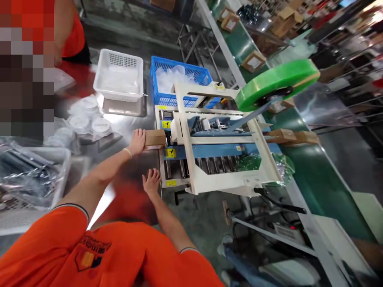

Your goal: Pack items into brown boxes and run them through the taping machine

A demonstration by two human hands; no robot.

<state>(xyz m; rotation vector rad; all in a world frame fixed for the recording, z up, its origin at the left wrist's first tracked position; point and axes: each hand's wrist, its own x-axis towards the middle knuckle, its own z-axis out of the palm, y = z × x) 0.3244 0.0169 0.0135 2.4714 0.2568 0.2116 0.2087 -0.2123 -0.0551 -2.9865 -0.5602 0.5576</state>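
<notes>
With left hand curled over the rear end of a small brown carton, holds it at the taping machine's entry, between blue guide rails, apparently to keep it square. Rests right hand, empty and loosely spread, at the table's edge, perhaps for steadiness, leaving the carton's path free.

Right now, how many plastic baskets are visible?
3: one blue basket beyond the carton sealer, one white basket left of the blue one, one cropped white basket at the left edge. Others may be hidden.
</notes>
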